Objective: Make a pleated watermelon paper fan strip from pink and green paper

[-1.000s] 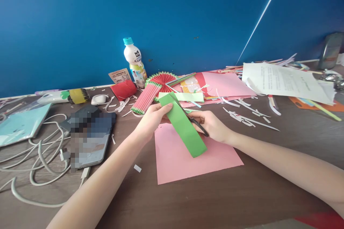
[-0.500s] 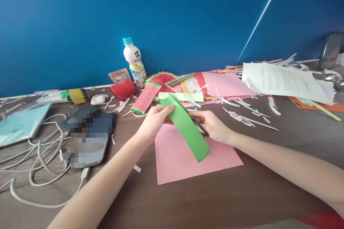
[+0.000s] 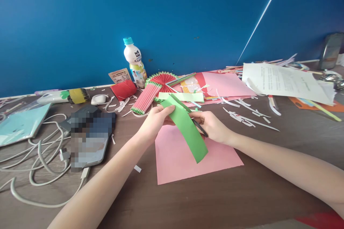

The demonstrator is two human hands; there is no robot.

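Note:
A long strip of green paper (image 3: pixel 188 130) slants down between my hands over the table. My left hand (image 3: pixel 158 116) pinches its upper part, thumb on top. On the strip's right side my right hand (image 3: pixel 211 125) is closed round black-handled scissors (image 3: pixel 200 128); the blades are mostly hidden by the paper. A narrower green sliver (image 3: pixel 179 103) stands out along the strip's upper right edge. Below, a pink sheet of paper (image 3: pixel 185 164) lies flat on the table. Beyond my hands lies a pale green strip (image 3: pixel 181 96).
Folded pink-and-green paper (image 3: pixel 146 98) and a red pleated fan (image 3: pixel 163 81) lie behind my hands, near a bottle (image 3: pixel 134 61). At left are a phone (image 3: pixel 94 143) and white cables (image 3: pixel 40 164). White paper scraps (image 3: pixel 242 114) and a printed sheet (image 3: pixel 287 82) lie at right.
The lower end of the green strip has swung slightly left and curled more. The scissors' handles have shifted a little in my right hand. My left hand is almost still.

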